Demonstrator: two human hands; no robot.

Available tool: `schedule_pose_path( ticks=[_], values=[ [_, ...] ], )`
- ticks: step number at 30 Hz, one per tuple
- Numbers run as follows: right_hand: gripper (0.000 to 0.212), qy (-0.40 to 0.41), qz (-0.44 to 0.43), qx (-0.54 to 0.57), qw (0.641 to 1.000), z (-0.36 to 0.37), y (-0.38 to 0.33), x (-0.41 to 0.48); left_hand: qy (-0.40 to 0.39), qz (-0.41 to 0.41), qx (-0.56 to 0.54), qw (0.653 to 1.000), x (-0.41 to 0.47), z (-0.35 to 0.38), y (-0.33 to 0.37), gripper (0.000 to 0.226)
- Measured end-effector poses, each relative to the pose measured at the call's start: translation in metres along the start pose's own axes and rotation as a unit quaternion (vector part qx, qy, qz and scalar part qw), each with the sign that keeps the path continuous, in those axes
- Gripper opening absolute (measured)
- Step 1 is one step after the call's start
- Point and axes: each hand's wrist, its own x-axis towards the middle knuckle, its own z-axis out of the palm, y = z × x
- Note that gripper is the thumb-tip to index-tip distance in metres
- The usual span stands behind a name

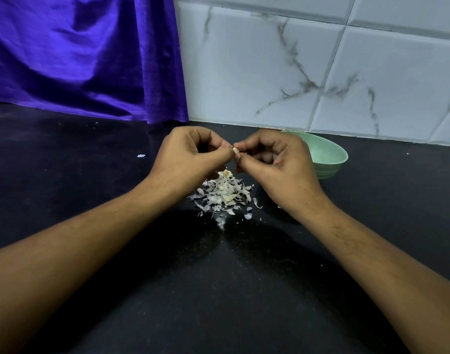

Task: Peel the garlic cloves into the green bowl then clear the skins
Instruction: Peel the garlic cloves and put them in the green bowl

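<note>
A black worktop runs along a white tiled wall, with a purple cloth hanging at the back left. A green bowl sits near the wall, just behind the right hand. The left hand and the right hand each pinch a small clove between curled fingers, above a pile of skins.

Head-worn view, forward-down, close over counter

Left part of green bowl behind right hand
</note>
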Motion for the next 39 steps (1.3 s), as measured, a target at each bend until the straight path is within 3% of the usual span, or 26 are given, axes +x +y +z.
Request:
schedule_pose_path(
  ticks=[14,24,33,39],
  values=[
    [0.011,-0.035,0.073,0.125,0.989,-0.005,-0.003,0.003,-0.042,0.002,0.039,0.998,0.000,-0.006,0.005,0.009],
    [0.011,-0.035,0.058,0.092,0.993,-0.006,-0.002,0.005,-0.055,0.012,0.035,0.998,-0.004,-0.006,0.007,0.025],
    [0.013,-0.044,0.014,0.013,0.999,-0.010,0.002,0.005,-0.079,-0.020,-0.009,0.997,-0.004,-0.006,0.011,0.015],
    [0.018,-0.044,-0.003,-0.032,0.999,-0.010,0.001,0.005,-0.052,0.001,0.062,0.997,-0.004,-0.007,0.009,0.010]
  ],
)
